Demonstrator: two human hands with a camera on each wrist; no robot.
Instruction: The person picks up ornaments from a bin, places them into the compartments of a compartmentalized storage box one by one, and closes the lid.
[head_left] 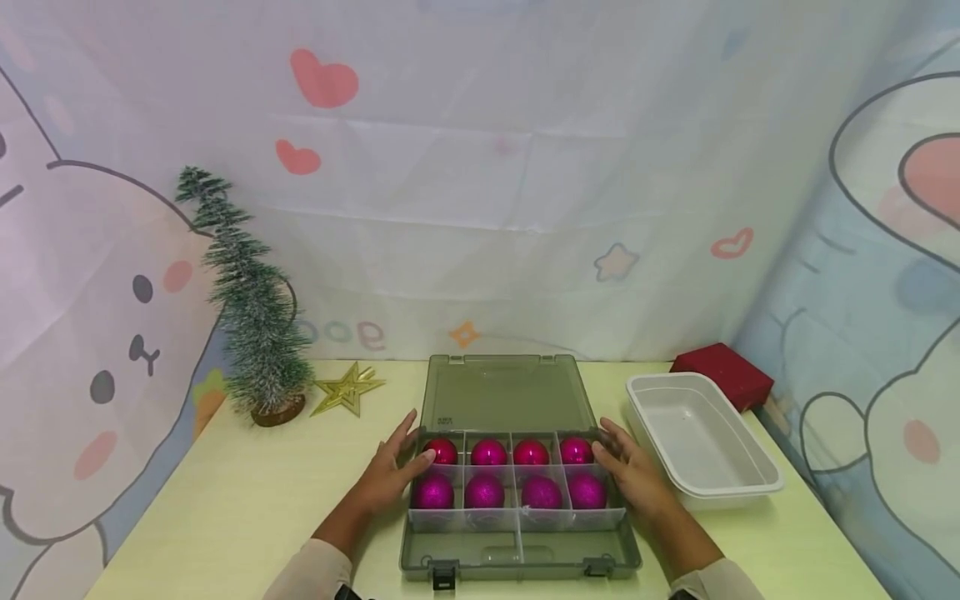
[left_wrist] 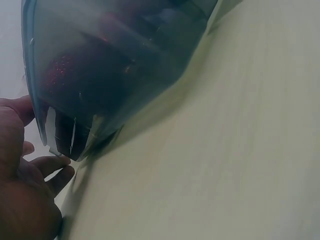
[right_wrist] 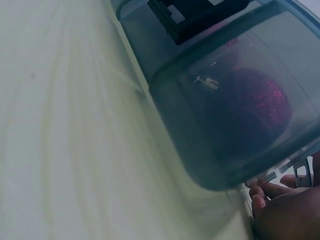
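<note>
A clear grey compartment box lies on the table with its lid tipped back. Shiny pink and red balls fill its back row of compartments, and glittery magenta ones sit in the row before it. Two wider front compartments show their bare floor. My left hand grips the box's left back corner, thumb over the rim; in the left wrist view its fingers curl at the lower edge. On the opposite side my right hand holds the right back corner, thumb also over the rim.
To the right stands a white plastic tub, with a dark red box behind it. A small frosted Christmas tree and a gold star are at the back left. A printed cloth hangs behind the table.
</note>
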